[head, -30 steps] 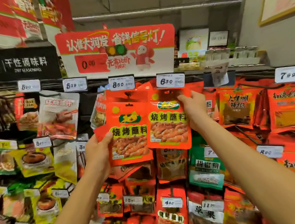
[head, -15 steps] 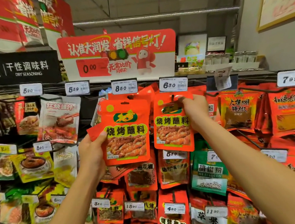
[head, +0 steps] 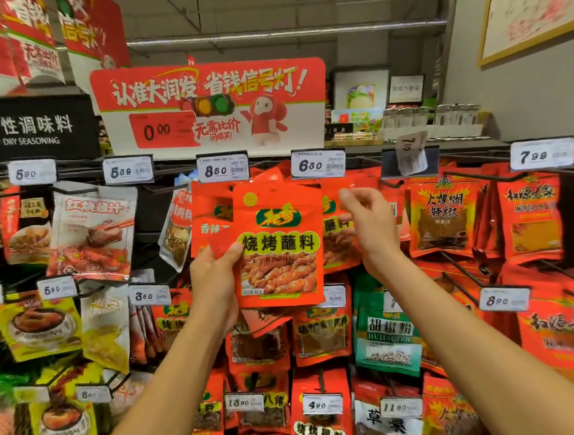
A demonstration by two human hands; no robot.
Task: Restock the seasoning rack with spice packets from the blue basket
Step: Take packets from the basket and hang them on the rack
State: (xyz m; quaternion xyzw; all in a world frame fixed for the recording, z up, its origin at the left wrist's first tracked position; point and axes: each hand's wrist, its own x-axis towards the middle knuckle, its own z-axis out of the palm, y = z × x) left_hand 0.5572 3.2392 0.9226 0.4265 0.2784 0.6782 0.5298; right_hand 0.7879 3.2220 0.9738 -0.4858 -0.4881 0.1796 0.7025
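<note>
The left hand (head: 215, 284) is gripping the orange-red foil spice packets (head: 279, 248) near the 6.80 peg for hanging, while the right hand (head: 370, 224) is hovering with loose, empty fingers.

Our left hand (head: 215, 284) grips packet (head: 279, 245), thumb on front; our right hand (head: 368, 224) raised, fingers loosely curled, holding nothing.

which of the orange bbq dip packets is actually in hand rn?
The front packet, gripped at its left edge by the left hand. Its twin hangs behind on the rack.

The held packet (head: 279, 245) hides most of the hung packet (head: 337, 244) behind it.
</note>
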